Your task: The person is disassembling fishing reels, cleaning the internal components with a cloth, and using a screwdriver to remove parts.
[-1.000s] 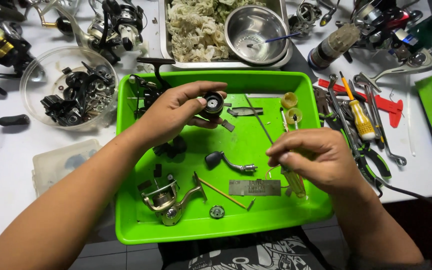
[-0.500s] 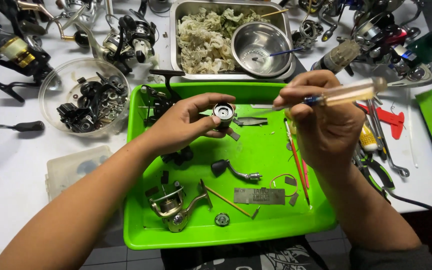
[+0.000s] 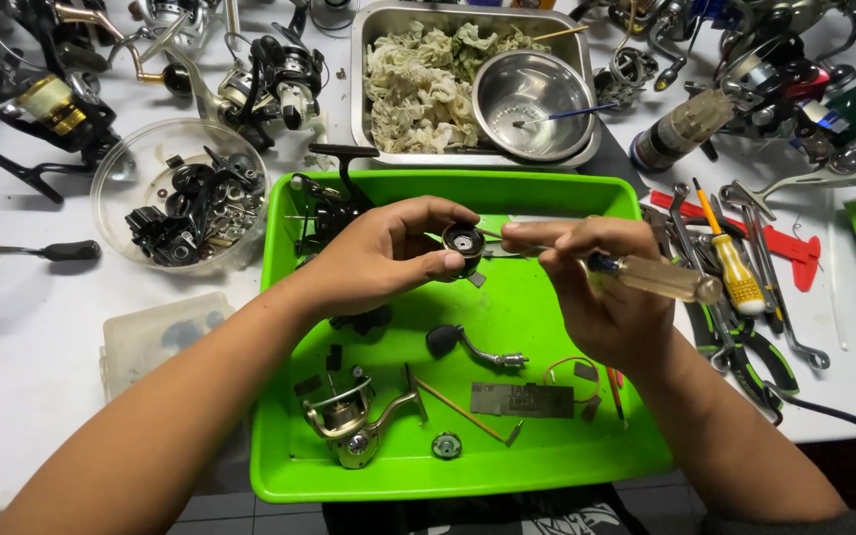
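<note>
Head view showed the left hand (image 3: 388, 260) pinched on a small round black reel part (image 3: 465, 241), thumb under, fingers over, held in the air above the far half of the green tray (image 3: 279, 396). Right hand (image 3: 601, 297) was closed around a clear-handled screwdriver (image 3: 661, 279), tip aimed into the part's open face; couldn't tell whether the tip was seated.

Risks as I saw them:
- Part was held by the rim only. Side load from the driver could twist it out of the pinch; it would drop among the loose bits at the near edge, by the gold reel body (image 3: 349, 421) or the crank handle (image 3: 473, 347).
- Tip slip would go straight toward the left thumb.
- Any small screw coming free could bounce off the tray and over its near edge, off the table.
- Right forearm hung over the thin springy wire (image 3: 572, 372) and flat plate (image 3: 522, 399) near the tray's near-right corner; a dropped elbow could sweep them.
- Pliers and wrenches (image 3: 745, 327) crowded the tray's right edge, so little room to set the driver down.
</note>
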